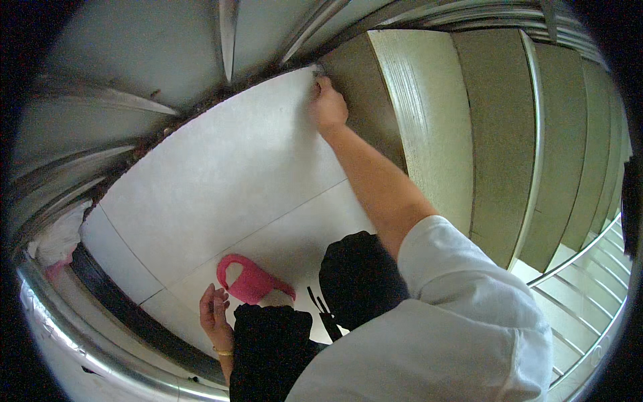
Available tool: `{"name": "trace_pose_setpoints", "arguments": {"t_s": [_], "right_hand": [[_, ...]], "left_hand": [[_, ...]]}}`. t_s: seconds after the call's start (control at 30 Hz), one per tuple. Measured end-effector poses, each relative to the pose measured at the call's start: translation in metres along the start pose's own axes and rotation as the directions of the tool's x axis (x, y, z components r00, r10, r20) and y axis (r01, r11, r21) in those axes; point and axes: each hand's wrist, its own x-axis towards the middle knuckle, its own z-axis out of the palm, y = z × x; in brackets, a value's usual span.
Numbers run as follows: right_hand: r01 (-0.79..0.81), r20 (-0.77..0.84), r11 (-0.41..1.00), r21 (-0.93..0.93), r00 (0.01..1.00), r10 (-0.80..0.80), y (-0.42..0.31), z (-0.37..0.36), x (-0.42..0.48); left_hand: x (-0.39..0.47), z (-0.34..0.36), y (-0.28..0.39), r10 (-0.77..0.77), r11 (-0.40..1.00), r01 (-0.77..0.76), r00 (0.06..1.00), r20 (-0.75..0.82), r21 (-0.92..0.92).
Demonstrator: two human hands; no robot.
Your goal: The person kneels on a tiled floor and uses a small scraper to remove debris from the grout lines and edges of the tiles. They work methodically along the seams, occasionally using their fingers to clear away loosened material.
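My right hand [331, 105] reaches far forward on a stretched arm to the corner where the pale tiled floor [241, 140] meets the lowest stair riser [356, 75]. Its fingers are curled. A small greyish spot shows at the fingertips, too blurred to tell whether it is something held. Beside my left leg hangs my left hand [214, 309], empty, with its fingers loosely bent and apart and a yellow bracelet [221, 352] at the wrist. A pink slipper [251, 281] is on my foot, close to that hand.
Stairs [432, 100] rise on the right, with a metal railing [577, 306] beyond. Metal panels [135, 55] line the far left side along a dirty floor edge. A shiny metal rail [100, 362] curves at lower left near a white plastic bag [60, 236].
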Motion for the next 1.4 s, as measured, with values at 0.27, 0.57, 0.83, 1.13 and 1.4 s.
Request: {"name": "trace_pose_setpoints", "arguments": {"t_s": [0.27, 0.57, 0.83, 1.13, 1.4], "right_hand": [[0.088, -0.04, 0.994, 0.057, 0.995, -0.086, 0.01, -0.001, -0.013], [-0.422, 0.439, 0.573, 0.703, 0.891, 0.118, 0.034, -0.035, -0.058], [-0.753, 0.731, 0.019, 0.657, 0.644, 0.226, 0.009, -0.087, -0.056], [-0.662, 0.606, 0.139, 0.737, 0.737, 0.298, 0.001, -0.061, -0.012], [-0.615, 0.604, -0.066, 0.786, 0.741, 0.294, -0.009, -0.028, -0.017]], "left_hand": [[-0.007, -0.011, -0.01, -0.021, 1.0, 0.021, 1.0, -0.002, -0.002], [-0.001, -0.015, -0.026, 0.061, 0.997, -0.06, 0.998, 0.009, -0.045], [0.018, 0.003, -0.002, 0.089, 0.993, -0.085, 0.995, 0.051, -0.077], [0.038, 0.012, 0.009, 0.114, 0.993, -0.11, 0.985, 0.126, -0.04], [0.034, 0.004, 0.012, 0.047, 0.997, -0.045, 0.998, 0.039, -0.06]]}}
